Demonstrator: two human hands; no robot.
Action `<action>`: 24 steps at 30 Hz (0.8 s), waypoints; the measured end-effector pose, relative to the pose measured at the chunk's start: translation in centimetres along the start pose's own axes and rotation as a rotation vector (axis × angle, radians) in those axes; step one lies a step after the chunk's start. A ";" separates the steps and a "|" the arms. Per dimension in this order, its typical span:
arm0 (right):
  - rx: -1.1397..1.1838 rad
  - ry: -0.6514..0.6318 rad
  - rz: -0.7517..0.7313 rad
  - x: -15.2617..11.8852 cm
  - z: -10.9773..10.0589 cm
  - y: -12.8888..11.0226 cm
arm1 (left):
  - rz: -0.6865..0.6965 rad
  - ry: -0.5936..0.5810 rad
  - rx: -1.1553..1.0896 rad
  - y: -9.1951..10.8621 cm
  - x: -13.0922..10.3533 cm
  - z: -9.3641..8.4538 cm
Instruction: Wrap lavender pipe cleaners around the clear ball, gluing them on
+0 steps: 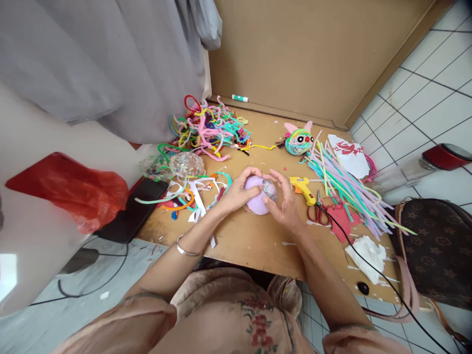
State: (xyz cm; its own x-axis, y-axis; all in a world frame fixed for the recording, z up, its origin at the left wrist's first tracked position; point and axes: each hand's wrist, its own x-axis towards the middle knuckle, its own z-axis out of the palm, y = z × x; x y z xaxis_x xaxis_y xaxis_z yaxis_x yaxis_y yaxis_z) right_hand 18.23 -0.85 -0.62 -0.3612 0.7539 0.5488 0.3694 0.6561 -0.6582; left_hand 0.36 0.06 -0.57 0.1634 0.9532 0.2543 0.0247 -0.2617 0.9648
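A ball wrapped in rows of lilac pipe cleaner (257, 200) is held between both hands above the front part of the table. My left hand (245, 189) curls round its left side, thumb lying across the lilac rows. Against its right side, my right hand (283, 201) presses with thumb and fingers, beside a patch where a clear, crinkled surface shows. The underside of the ball is hidden. Just right of my right hand lies a yellow glue gun (304, 189), with red-handled scissors (317, 211) next to it.
Tangled pipe cleaners (210, 128) heap up at the back left, near a clear ball (187, 163). A finished striped ball with ears (299, 140) stands at the back. Straight pipe cleaners (350, 191), a handbag (435, 250) and a black cord (368, 265) occupy the right.
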 end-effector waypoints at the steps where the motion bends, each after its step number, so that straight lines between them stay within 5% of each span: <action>1: 0.009 -0.001 0.008 0.0 0.0 0.0 | 0.001 0.000 -0.005 0.0 0.0 0.0; 24: 0.079 0.027 0.035 0.0 0.4 0.3 | 0.081 0.006 0.002 0.2 -0.3 0.3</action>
State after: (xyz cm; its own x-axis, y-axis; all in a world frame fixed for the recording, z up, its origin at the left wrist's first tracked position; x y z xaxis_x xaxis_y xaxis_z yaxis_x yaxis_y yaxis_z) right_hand 18.05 -0.69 -1.04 -0.3252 0.7778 0.5378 0.3125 0.6252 -0.7152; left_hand 0.58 -0.27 -0.48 0.1591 0.9297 0.3321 0.0136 -0.3384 0.9409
